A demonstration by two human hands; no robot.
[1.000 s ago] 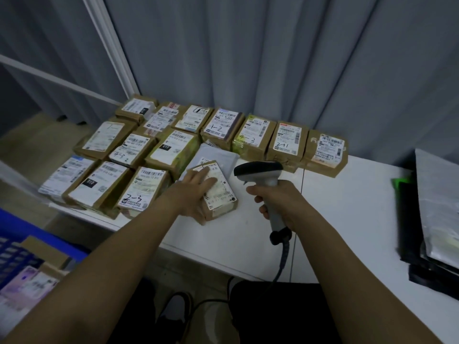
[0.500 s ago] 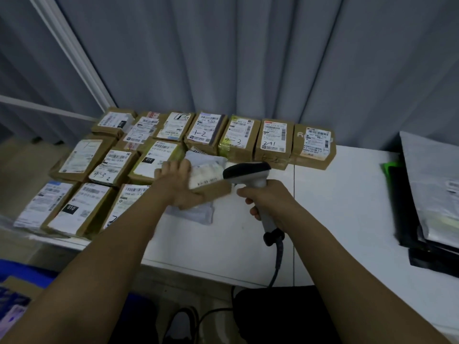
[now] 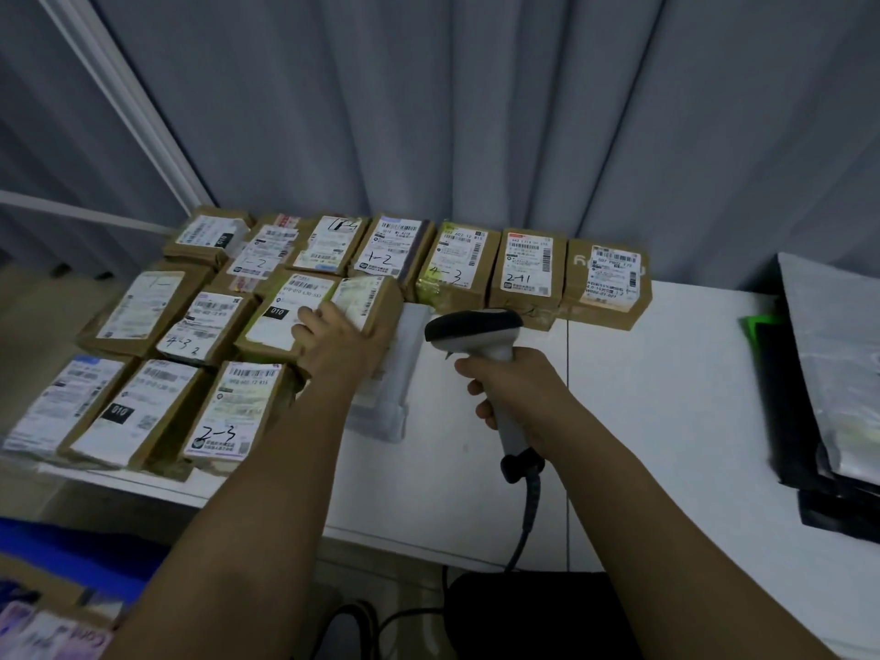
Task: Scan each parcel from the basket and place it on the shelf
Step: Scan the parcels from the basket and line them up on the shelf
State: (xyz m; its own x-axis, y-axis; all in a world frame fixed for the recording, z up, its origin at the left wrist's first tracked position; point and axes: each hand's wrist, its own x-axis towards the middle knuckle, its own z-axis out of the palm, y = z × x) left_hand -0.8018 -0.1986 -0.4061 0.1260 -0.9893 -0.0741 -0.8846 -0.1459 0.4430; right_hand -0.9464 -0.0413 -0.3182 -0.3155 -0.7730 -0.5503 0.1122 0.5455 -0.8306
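Observation:
My left hand (image 3: 335,343) grips a small brown cardboard parcel (image 3: 369,300) with a white label, tilted up and set among the rows of labelled parcels (image 3: 228,326) on the white table (image 3: 666,397). Under and beside it lies a white plastic mailer (image 3: 393,373). My right hand (image 3: 512,395) holds a grey and black handheld barcode scanner (image 3: 476,333) by its handle, its head pointing left toward the parcel. The scanner's cable hangs down off the table's front edge.
A back row of parcels (image 3: 524,269) runs along the grey curtain (image 3: 476,111). Black and silver bags (image 3: 833,373) are stacked at the right. A blue basket (image 3: 57,559) holding parcels sits at the lower left, below the table.
My left hand lifted the parcel off the table's front area and carried it back and left, up against the rows of parcels. The scanner stayed nearly still.

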